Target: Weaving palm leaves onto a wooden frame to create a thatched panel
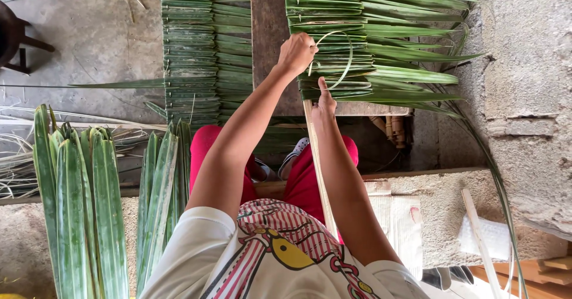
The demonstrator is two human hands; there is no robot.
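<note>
From my remote seat, I see both arms stretched forward toward twelve o'clock. My left hand (296, 53) is fisted, knuckles up, pinching a thin pale strip (339, 61) that loops to its three o'clock over the folded leaf panel (369, 43). My right hand (325, 103), at five o'clock from the left, presses its thumb onto the panel's near edge and closes around a long pale stick (319, 168) running back toward six o'clock. A second leaf panel (196, 49) lies at nine o'clock; loose leaves (83, 203) stand at seven o'clock.
</note>
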